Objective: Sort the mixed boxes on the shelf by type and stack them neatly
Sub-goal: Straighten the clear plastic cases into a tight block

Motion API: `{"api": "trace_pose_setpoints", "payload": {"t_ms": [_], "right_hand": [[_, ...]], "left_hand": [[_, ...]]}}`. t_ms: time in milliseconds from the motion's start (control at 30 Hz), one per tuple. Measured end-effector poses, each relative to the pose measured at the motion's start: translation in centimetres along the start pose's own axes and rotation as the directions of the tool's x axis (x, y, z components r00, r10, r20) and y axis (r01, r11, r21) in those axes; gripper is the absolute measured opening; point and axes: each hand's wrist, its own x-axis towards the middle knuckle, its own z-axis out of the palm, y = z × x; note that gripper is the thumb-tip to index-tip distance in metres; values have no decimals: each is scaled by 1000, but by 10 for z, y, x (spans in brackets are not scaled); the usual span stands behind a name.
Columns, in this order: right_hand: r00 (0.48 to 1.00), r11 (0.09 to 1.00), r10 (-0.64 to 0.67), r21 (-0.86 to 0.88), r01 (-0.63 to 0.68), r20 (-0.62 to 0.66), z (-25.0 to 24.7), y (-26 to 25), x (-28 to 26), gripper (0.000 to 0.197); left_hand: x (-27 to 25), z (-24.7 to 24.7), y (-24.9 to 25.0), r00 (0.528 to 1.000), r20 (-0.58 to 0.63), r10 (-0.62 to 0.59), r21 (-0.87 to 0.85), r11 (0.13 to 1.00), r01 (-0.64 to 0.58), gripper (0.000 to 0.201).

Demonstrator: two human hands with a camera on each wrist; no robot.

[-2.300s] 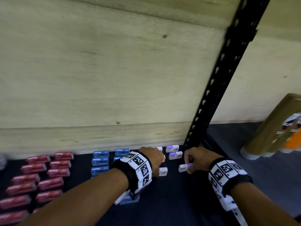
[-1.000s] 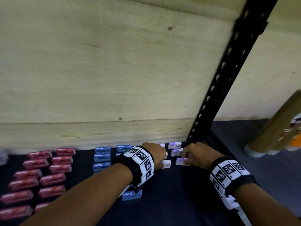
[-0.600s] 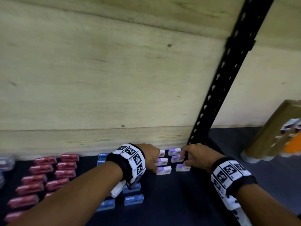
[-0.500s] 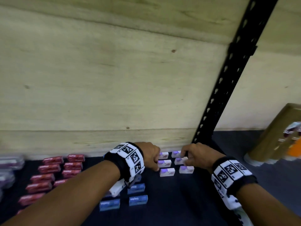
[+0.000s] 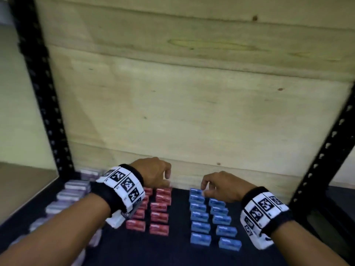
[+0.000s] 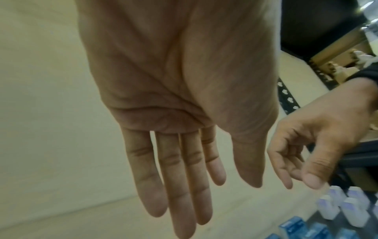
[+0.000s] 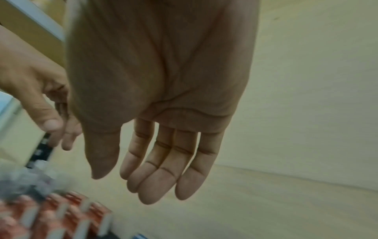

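Three sorted groups lie on the black shelf [image 5: 178,252]: pale purple boxes [image 5: 74,191] at the left, red boxes [image 5: 159,208] in two columns at the centre, blue boxes [image 5: 210,217] in two columns at the right. My left hand [image 5: 166,179] hovers over the back of the red columns, fingers loosely bent. My right hand [image 5: 204,189] hangs over the back of the blue columns. In the left wrist view the left hand [image 6: 220,194] shows straight fingers and a bare palm. In the right wrist view the right hand [image 7: 125,184] is equally relaxed and holds nothing.
A plywood back wall [image 5: 192,112] stands close behind the boxes. Black perforated uprights rise at the left [image 5: 44,102] and right [image 5: 326,150]. White-and-purple boxes [image 6: 337,205] sit beyond the blue boxes [image 6: 292,226] in the left wrist view. Bare shelf lies in front of the rows.
The view has swung left. Both hands left the white-and-purple boxes by the right upright and now hover, holding nothing, over the red and blue columns.
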Motion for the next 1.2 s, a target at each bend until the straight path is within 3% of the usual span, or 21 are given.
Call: {"api": "trace_pose_setpoints", "payload": {"t_ms": [233,533,833,1067,1200], "right_hand": [[957,957,-289,-32,290,33,22,-129,43,24],[861,862,-506,-6,507,57,55,-238,66,22],[806,803,-587,-68,592,77,89,-281,56,27],[806,800,-590,-100,592,45,109,-289,48,24],[820,818,-572,-62,572,27,113,-288,43,23]], "left_hand": [[-97,14,-101,974,-113,-197,-109,977,185,24],[-193,62,-169,875,-199,-442,-228,889,397,15],[-229,136,-174,734,-358,-577,-431,799,418,7],[-230,176,-166,599,-464,-652,-587,733,343,12],[-231,185,-162,551,-467,-691,-666,685,295,9]]}}
